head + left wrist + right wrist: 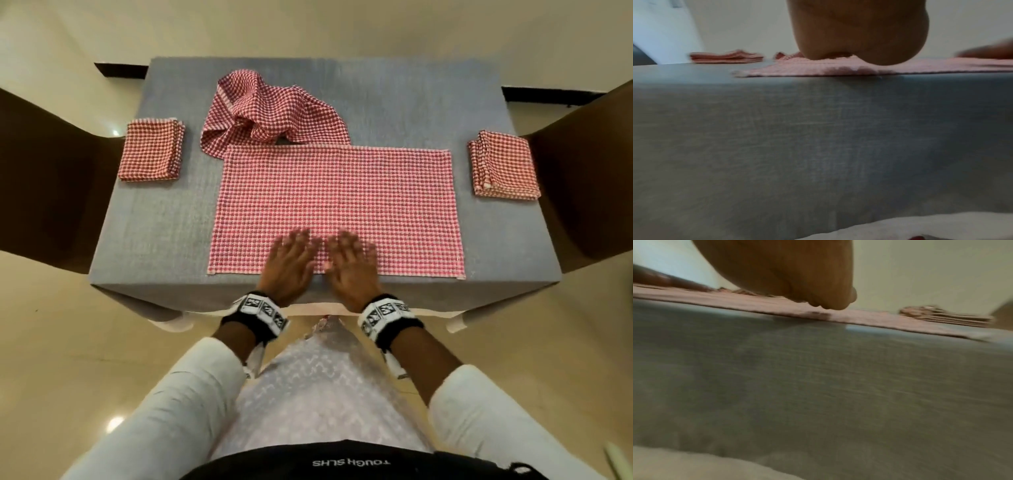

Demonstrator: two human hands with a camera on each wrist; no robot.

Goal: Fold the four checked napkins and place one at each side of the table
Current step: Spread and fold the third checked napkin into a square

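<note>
Nothing was gripped: the left hand (287,265) and right hand (352,267) were laid flat, fingers spread, side by side on the near edge of the spread napkin (376,205), a woven red-and-white checked rectangle. It was spread across the grey textured tablecloth (154,233). A crumpled napkin (270,113) was heaped just behind it. Folded square napkins were set at the left side (150,149) and right side (503,164).

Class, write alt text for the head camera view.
Both hands, left hand and right hand, rest open on a flat checked napkin on a grey table. Folded napkins sit at the left and right sides; a crumpled napkin lies behind.
</note>
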